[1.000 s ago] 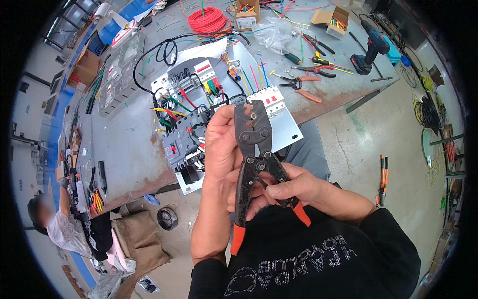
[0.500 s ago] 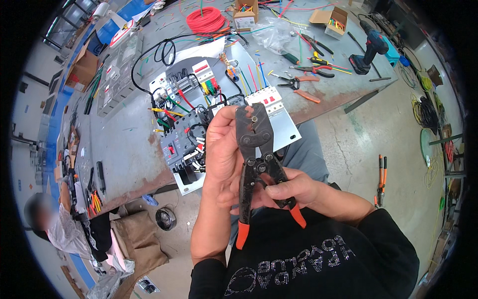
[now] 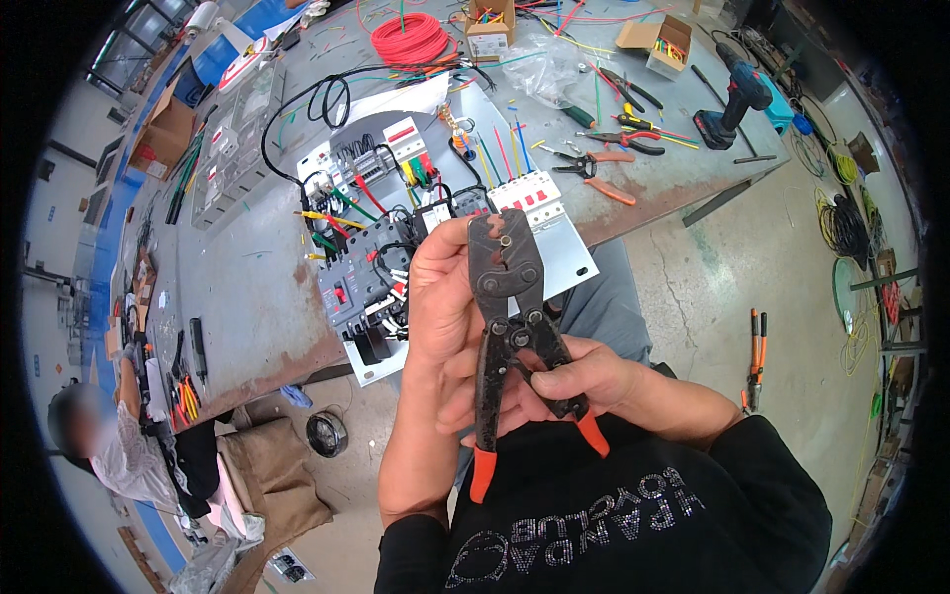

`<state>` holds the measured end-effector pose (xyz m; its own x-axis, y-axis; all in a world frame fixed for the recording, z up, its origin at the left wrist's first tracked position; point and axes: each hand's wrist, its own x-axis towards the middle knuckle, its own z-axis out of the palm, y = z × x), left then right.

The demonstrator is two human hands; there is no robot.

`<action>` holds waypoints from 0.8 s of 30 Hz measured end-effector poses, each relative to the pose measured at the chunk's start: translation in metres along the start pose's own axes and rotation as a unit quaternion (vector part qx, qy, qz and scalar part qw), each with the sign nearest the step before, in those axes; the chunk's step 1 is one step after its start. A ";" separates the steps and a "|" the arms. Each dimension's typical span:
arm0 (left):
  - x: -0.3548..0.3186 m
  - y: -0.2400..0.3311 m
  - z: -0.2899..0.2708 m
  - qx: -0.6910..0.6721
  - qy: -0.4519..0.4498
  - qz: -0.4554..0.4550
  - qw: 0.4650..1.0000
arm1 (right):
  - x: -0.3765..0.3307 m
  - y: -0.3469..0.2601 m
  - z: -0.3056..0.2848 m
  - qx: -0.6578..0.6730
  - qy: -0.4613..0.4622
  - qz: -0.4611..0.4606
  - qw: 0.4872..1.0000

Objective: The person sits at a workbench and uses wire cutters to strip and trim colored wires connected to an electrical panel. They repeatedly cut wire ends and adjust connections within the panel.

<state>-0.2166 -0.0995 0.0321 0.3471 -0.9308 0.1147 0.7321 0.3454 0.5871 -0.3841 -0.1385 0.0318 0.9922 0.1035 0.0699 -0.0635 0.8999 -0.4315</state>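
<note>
Scuffed black-metal crimper [image 3: 521, 338], handles [image 3: 488, 386] V-splayed, orange sleeves [image 3: 483, 473] at 6 o'clock; head [image 3: 501, 259] is pinched by left hand [image 3: 440, 302] at 10, one handle by right hand [image 3: 590, 378] at 4.

Crimping tool [image 3: 521, 338] handles [image 3: 491, 391] slightly closer together than a second ago

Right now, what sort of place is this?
Probably an electrical assembly workshop, judging by the wired breaker panel, the coil of red wire behind it, and what looks like a crimping tool in use.
</note>
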 end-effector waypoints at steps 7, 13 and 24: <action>-0.001 -0.001 -0.006 -0.009 0.005 -0.013 1.000 | -0.002 0.003 -0.008 0.028 -0.059 -0.032 0.997; 0.000 -0.004 -0.007 0.009 0.012 -0.008 1.000 | -0.005 0.008 -0.015 0.015 -0.028 -0.030 0.999; -0.065 -0.002 0.014 0.423 0.004 -0.007 0.906 | -0.015 -0.059 0.051 -0.383 0.229 -0.196 0.873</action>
<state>-0.2492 -0.0412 0.0342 0.3489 -0.9319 0.0990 0.0256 0.1151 0.9930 -0.4002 -0.1718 0.1023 0.8710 -0.4880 0.0560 0.2071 0.2614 -0.9427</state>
